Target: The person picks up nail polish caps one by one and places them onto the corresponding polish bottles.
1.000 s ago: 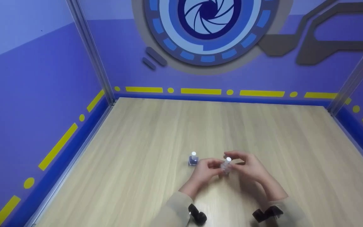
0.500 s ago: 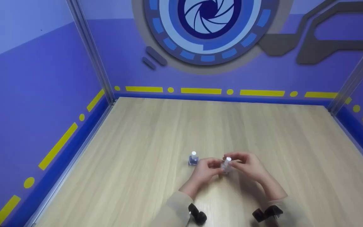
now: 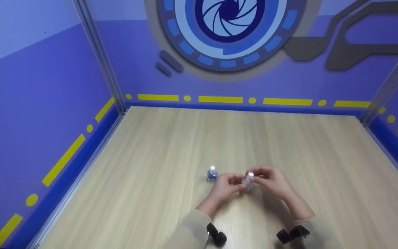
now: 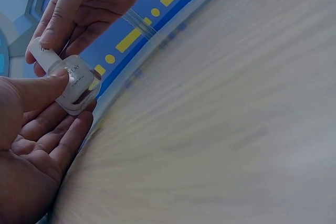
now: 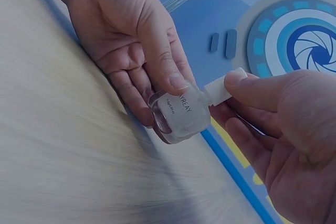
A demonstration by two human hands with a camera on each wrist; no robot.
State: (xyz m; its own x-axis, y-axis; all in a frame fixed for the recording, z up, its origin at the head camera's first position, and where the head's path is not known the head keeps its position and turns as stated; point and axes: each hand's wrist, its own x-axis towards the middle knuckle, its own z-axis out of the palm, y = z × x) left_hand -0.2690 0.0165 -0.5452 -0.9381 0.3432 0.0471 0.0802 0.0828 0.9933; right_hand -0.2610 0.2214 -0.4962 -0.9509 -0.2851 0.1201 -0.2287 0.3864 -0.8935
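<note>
A small clear nail polish bottle (image 5: 190, 120) with dark printed lettering is held between both hands, tilted in the wrist views. A little dark liquid shows low in its glass. My left hand (image 3: 224, 188) pinches the glass body between thumb and fingers. The thumb and fingers of my right hand (image 3: 274, 181) pinch its tall white cap (image 5: 216, 91), which sits at the bottle's neck. Just left of my left hand, a second nail polish bottle (image 3: 212, 176), dark purple with a white cap, stands upright on the table.
The light wood table (image 3: 164, 152) is enclosed by blue panels (image 3: 60, 103) at the back and sides, with metal posts (image 3: 98, 52) at the corners. Black wrist mounts (image 3: 217, 236) sit on both beige sleeves.
My right thumb and fingers have shifted slightly on the cap, the thumb now a little higher. The left hand and the standing bottle stay in place.
</note>
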